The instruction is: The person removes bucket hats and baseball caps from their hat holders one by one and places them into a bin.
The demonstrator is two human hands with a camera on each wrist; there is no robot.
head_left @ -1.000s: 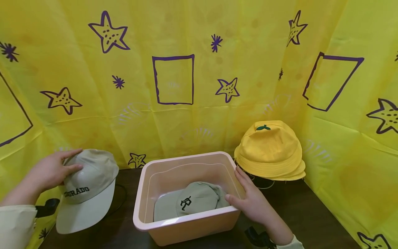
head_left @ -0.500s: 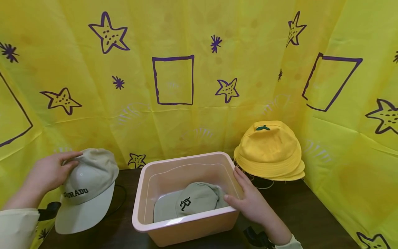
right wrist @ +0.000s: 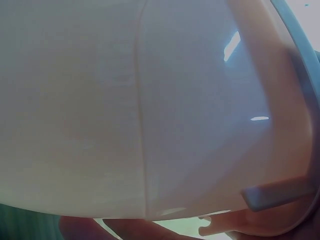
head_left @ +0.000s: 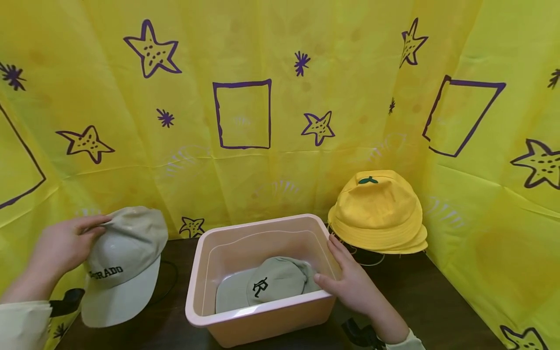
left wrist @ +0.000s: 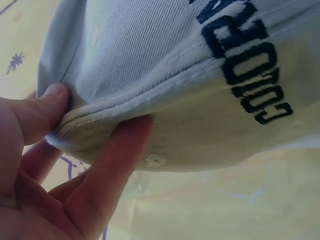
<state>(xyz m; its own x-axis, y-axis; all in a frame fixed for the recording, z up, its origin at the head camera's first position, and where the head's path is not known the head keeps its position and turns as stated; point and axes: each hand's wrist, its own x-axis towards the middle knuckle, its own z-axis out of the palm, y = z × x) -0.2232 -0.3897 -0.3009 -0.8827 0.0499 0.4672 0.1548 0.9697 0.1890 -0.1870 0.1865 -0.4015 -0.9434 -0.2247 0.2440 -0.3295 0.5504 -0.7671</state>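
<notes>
My left hand (head_left: 63,245) pinched pale cap (head_left: 120,250) by crown cloth, thumb against fingers! Sound hold, I judged, if firm without crushing crown, brim minded too. Pale cap was left of bin (head_left: 267,325), apart from it; brim touching table (head_left: 430,296) or not, couldn't tell. Right hand (head_left: 352,282) gripped bin's right rim: good steadying! Green cap (head_left: 277,284) lay in bin, yellow hat (head_left: 376,209) beyond, right.

On the pale cap (head_left: 131,240), spelling "COLORADO" in dark letters (head_left: 109,272) (running out of frame in the left wrist view); on the green-grey cap (head_left: 284,279) inside the bin (head_left: 271,325), displaying a black "R" (head_left: 260,287).
</notes>
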